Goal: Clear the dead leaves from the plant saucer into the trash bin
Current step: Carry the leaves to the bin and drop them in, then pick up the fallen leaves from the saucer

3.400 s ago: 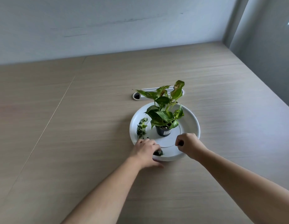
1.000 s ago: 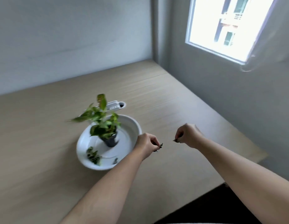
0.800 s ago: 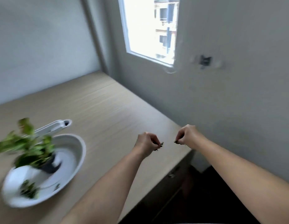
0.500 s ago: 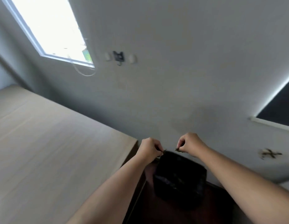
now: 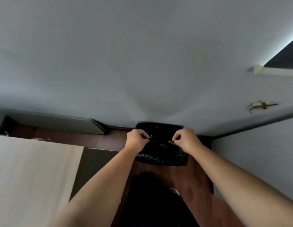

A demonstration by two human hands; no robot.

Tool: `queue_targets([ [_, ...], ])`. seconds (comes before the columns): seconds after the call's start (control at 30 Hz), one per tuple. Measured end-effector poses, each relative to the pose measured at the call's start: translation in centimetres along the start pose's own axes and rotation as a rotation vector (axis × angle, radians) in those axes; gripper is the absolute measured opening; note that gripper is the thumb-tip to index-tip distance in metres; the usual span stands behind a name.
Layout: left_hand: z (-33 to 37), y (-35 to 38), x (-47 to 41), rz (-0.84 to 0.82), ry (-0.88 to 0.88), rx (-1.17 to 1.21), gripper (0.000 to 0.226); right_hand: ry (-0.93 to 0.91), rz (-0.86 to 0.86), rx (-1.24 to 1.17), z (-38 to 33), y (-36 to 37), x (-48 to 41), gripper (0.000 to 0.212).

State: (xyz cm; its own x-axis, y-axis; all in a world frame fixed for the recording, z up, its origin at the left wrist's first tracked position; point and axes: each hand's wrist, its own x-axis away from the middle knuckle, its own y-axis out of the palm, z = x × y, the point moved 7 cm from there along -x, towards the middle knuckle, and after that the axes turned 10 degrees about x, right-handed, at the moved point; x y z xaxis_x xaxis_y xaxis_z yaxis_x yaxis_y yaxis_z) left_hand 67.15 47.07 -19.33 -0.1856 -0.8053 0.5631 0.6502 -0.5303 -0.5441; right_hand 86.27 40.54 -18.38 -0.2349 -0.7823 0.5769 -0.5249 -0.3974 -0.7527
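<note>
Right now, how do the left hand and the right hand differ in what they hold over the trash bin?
The left hand pinches a dark leaf scrap pointing upward; the right hand pinches a greener leaf piece pointing sideways and slightly lower. Both hold a fingertip grip above the black-lined trash bin.

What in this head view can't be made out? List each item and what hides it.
- Plant and saucer: outside the head view's frame.
- Leaf bits pinched by the left hand and right hand: only tips show, the fingers cover the rest.
- Trash bin contents: dark liner, mostly too dark to read.
- Bin's side rims: behind both hands.
- Floor below: hidden by a dark blurred shape.
</note>
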Motion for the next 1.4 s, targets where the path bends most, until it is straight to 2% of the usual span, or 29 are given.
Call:
queue_targets([
  [0.13, -0.1, 1.7, -2.6, -0.159, -0.04, -0.018, 0.038, 0.002, -0.086, -0.009, 0.2, 1.4, -1.7, 0.024],
  [0.23, 0.1, 1.4, -2.9, -0.178, -0.053, 0.01, 0.039, 0.015, -0.109, -0.027, 0.6, 1.6, -1.6, 0.029],
  [0.53, 2.8, -5.2, 1.6, -0.001, 0.001, 0.066, 0.029, -0.064, -0.03, -0.053, -2.5, -3.6, 1.2, 0.025],
  [0.8, 2.4, -14.7, 13.7, 0.288, 0.076, 0.078, 0.027, -0.388, 0.068, 0.04, -15.1, -7.2, 7.4, 0.02],
  [0.93, -2.2, -20.8, 22.0, 0.48, 0.037, 0.107, 0.024, -0.622, 0.054, 0.105, -24.7, -5.3, 13.0, 0.019],
  [1.07, -10.2, -25.6, 32.7, 0.706, -0.096, 0.171, 0.023, -0.886, -0.003, 0.219, -34.7, 0.5, 21.2, 0.019],
  [1.23, -23.0, -25.9, 46.0, 0.903, -0.325, 0.349, 0.019, -1.153, -0.137, 0.358, -42.6, 10.8, 32.3, 0.017],
  [1.4, -34.7, -25.1, 56.8, 1.047, -0.486, 0.467, 0.014, -1.327, -0.223, 0.49, -48.0, 20.3, 41.7, 0.017],
])
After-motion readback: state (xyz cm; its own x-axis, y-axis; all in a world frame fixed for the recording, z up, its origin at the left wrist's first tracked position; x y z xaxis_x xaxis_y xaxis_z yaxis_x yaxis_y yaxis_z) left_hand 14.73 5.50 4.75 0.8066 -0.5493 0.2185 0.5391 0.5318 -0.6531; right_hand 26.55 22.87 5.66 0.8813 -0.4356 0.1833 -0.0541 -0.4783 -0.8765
